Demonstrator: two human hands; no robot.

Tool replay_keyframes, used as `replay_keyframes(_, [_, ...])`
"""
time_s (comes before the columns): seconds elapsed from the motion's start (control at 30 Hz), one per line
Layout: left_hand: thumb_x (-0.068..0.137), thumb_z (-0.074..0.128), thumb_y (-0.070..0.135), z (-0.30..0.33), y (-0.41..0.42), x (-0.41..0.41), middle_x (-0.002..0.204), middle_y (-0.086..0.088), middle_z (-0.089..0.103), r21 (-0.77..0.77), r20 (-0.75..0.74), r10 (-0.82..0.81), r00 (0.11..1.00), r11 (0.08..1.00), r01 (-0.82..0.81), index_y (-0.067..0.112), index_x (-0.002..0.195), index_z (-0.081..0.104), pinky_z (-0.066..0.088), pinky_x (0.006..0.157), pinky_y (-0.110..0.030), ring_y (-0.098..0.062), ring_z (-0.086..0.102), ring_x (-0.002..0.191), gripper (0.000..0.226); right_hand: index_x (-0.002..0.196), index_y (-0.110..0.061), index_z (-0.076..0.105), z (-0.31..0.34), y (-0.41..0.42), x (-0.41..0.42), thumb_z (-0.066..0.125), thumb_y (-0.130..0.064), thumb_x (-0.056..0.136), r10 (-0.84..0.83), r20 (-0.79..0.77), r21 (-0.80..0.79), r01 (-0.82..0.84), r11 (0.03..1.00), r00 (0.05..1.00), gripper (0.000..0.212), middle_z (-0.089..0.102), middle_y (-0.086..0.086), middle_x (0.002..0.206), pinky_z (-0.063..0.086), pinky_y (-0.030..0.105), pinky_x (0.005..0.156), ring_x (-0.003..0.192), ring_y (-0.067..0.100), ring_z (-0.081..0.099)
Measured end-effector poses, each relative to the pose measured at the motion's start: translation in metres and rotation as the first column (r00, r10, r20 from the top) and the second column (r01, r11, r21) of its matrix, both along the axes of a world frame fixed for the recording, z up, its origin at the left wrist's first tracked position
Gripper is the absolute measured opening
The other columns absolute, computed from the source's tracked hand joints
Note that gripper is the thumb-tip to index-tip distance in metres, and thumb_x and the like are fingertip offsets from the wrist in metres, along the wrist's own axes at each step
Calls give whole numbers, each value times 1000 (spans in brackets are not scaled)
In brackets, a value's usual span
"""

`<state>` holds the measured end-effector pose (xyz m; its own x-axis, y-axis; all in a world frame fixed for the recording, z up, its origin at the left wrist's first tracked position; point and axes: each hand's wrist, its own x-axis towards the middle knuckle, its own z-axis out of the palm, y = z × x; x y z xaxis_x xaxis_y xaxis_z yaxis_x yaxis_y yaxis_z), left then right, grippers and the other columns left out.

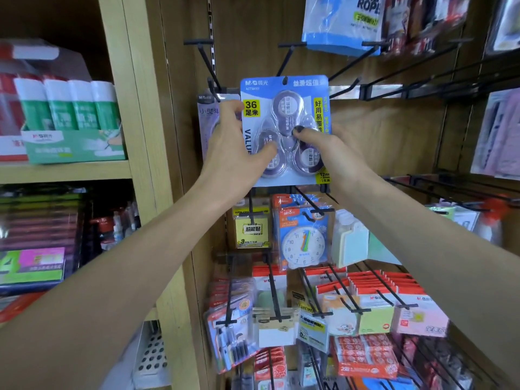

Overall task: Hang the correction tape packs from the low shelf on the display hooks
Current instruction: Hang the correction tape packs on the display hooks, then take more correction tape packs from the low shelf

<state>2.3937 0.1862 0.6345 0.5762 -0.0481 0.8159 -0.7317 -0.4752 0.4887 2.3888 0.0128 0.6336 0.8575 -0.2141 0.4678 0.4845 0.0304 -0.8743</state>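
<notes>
Both arms stretched up toward 12 o'clock. My left hand (235,144) clamps tape pack (285,128) at its 9 o'clock edge, thumb on blister. My right hand (327,147) pinches its 4 o'clock side, thumb on front. Black hook (284,61) pokes through pack's top hole. Purple pack (206,114) just behind, at 9. Toy clock (304,244) hangs at 6. Pack: blue card, three purple tapes, yellow "36" label.
</notes>
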Motion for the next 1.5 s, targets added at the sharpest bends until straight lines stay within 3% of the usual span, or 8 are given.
replay_keyframes(0.17, [84, 73, 40, -1, -1, 15, 128, -6, 63, 64, -53, 25, 998, 998, -21, 18, 140, 38, 52, 99, -48, -28, 62, 118, 70, 115, -22, 74, 0, -3, 2, 76, -39, 85, -46, -72, -121, 37, 992, 996, 35, 82, -4, 98, 64, 34, 83, 90, 16, 80])
replay_keyframes(0.33, [87, 72, 35, -7, -4, 27, 133, -8, 60, 110, -71, 59, 996, 993, -51, 22, 141, 34, 52, 99, -52, -31, 59, 120, 68, 112, -19, 72, -2, 2, 7, 74, -50, 79, -218, -49, -279, 196, 940, 975, 46, 79, 6, 104, 61, 43, 92, 95, 23, 77])
replay_keyframes(0.5, [92, 71, 31, -6, -7, 31, 130, -12, 55, 170, -21, 130, 991, 978, -125, 25, 142, 37, 49, 100, -50, -31, 54, 121, 61, 98, -18, 58, 1, -1, 8, 72, -45, 89, -297, -49, -330, 265, 906, 954, 32, 65, -2, 83, 46, 26, 61, 68, 9, 59])
replay_keyframes(0.73, [88, 77, 31, -18, 7, 24, 123, -9, 52, 243, -33, 159, 987, 959, -146, 36, 139, 33, 58, 83, -49, -30, 64, 94, 67, 94, -14, 44, -10, -4, 3, 75, -38, 86, -367, -52, -413, 315, 855, 929, 40, 49, -1, 77, 39, 21, 48, 71, 18, 48])
replay_keyframes(0.9, [88, 77, 33, -37, 28, 0, 130, -1, 43, 210, -6, 162, 987, 965, -157, 34, 139, 37, 56, 89, -43, -21, 63, 101, 65, 134, -15, 42, -25, -6, -24, 77, -42, 85, -492, 95, -443, 480, 757, 865, 66, 52, 7, 129, 53, 43, 92, 108, 23, 57])
replay_keyframes(1.17, [86, 77, 18, -129, 59, -51, 117, 5, 45, 87, 95, 121, 988, 988, -129, 17, 123, 57, 41, 89, -10, 4, 51, 99, 43, 108, -18, 52, -115, 50, -82, 69, -15, 86, -389, 420, -278, 525, 804, 820, 28, 60, -1, 101, 50, 32, 83, 94, 19, 60])
replay_keyframes(1.27, [87, 76, 10, -193, 72, -59, 102, 0, 54, 107, -5, 105, 994, 989, -104, 13, 110, 61, 39, 79, -9, -6, 54, 87, 27, 101, -21, 50, -181, 73, -91, 67, -12, 85, -344, 345, -304, 451, 839, 873, 24, 59, 2, 93, 45, 26, 76, 86, 21, 58])
replay_keyframes(1.5, [89, 72, 10, -373, 113, -81, 87, 2, 61, 200, -426, 134, 895, 978, -51, 15, 98, 61, 47, 68, -22, -3, 57, 73, 15, 90, -18, 51, -373, 120, -108, 65, -10, 86, -353, -131, -417, 271, 868, 927, 16, 54, -6, 72, 44, 42, 62, 65, 20, 51])
